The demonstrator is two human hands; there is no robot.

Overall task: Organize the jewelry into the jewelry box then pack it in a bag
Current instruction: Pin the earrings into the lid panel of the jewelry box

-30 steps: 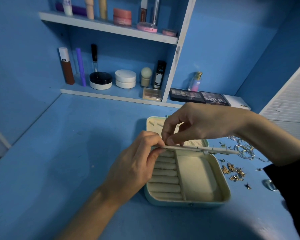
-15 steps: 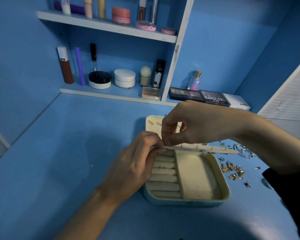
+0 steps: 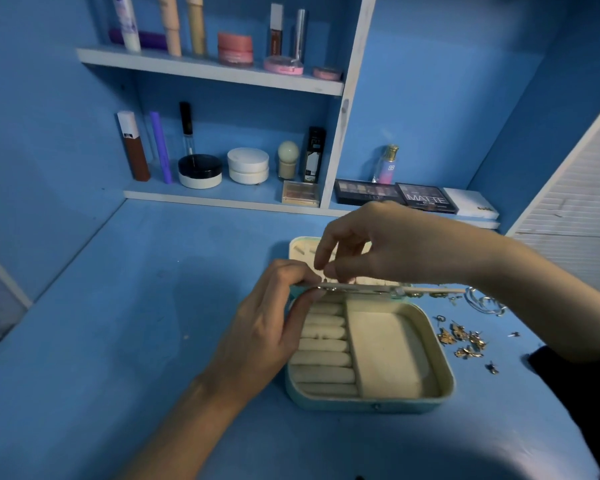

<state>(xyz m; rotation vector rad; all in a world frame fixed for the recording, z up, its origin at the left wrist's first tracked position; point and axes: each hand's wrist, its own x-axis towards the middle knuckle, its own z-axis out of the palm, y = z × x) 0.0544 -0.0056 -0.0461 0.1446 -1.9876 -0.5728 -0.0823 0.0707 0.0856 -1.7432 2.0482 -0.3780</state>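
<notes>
Two hands, blue desk (image 3: 118,341), cosmetics shelves (image 3: 205,69) behind: left hand (image 3: 267,327) pinches the jewelry box (image 3: 361,405) panel (image 3: 378,289), right hand (image 3: 395,244) pinches something unclear.

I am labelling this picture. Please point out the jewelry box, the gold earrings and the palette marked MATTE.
jewelry box (image 3: 343,404), head view, front wall.
gold earrings (image 3: 445,337), head view, leftmost piece.
palette marked MATTE (image 3: 426,201), head view, lid.

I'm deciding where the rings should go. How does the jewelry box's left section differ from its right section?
The left section is filled with padded rolls lying in rows, while the right section is one open well with a flat bottom. The left section is narrower and the right section is wider. Both sit in the same jewelry box and are lined in cream. No jewelry shows in either.
</notes>
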